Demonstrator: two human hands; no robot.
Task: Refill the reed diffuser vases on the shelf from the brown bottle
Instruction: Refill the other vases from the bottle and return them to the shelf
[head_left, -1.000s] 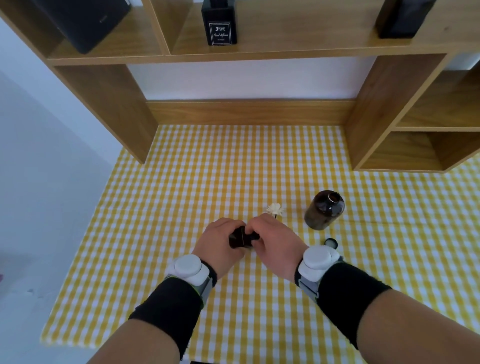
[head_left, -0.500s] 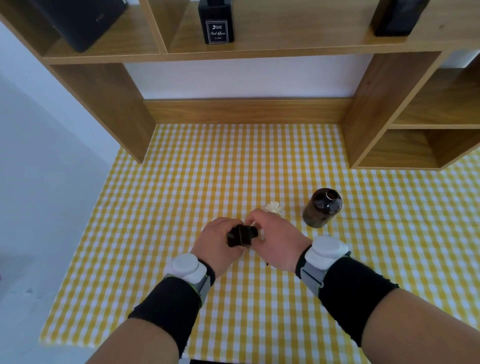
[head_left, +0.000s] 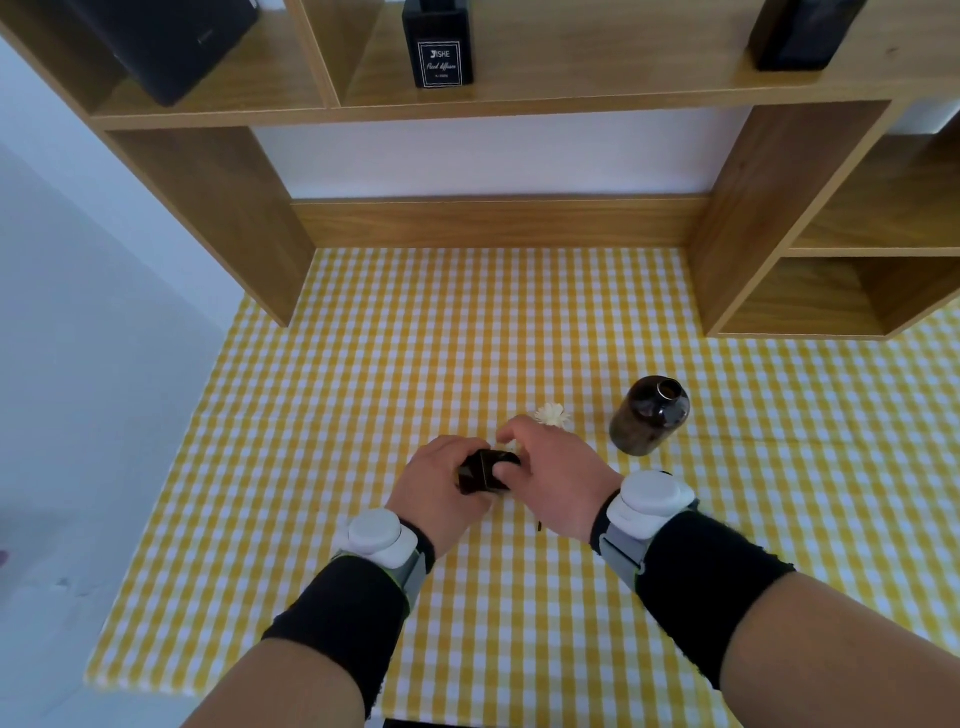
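**Dark vase held low on the cloth while the flower reed is worked at its mouth**

Over the last second the two hands have shifted slightly away from the person, and the right wrist has swung out toward 4 o'clock; a small dark cap seen beside that wrist a second ago is now hidden behind it. The left hand (head_left: 441, 486) stays wrapped around a small dark vase (head_left: 480, 472), fingers curled against its far side. The right hand (head_left: 550, 480) is bunched over the vase's top, thumb on its near edge; a pale bit shows at the fingertips, but whether they pinch the reed stem cannot be told. A white flower head (head_left: 554, 416) lies just beyond the right knuckles, at 12 o'clock from them.

The brown bottle (head_left: 650, 415) stands open and upright on the yellow checked cloth (head_left: 311, 493), at 2 o'clock from the hands and near them, untouched. Judged from this, pouring has not begun; the vase is likely being opened for filling.

On the shelf (head_left: 597, 93) at 12 o'clock stands a black square bottle (head_left: 439, 44) whose white-framed label reads "ISHE" after a logo mark, with script below resembling "Reed diffuser". Two other dark objects on the shelf show no legible text.
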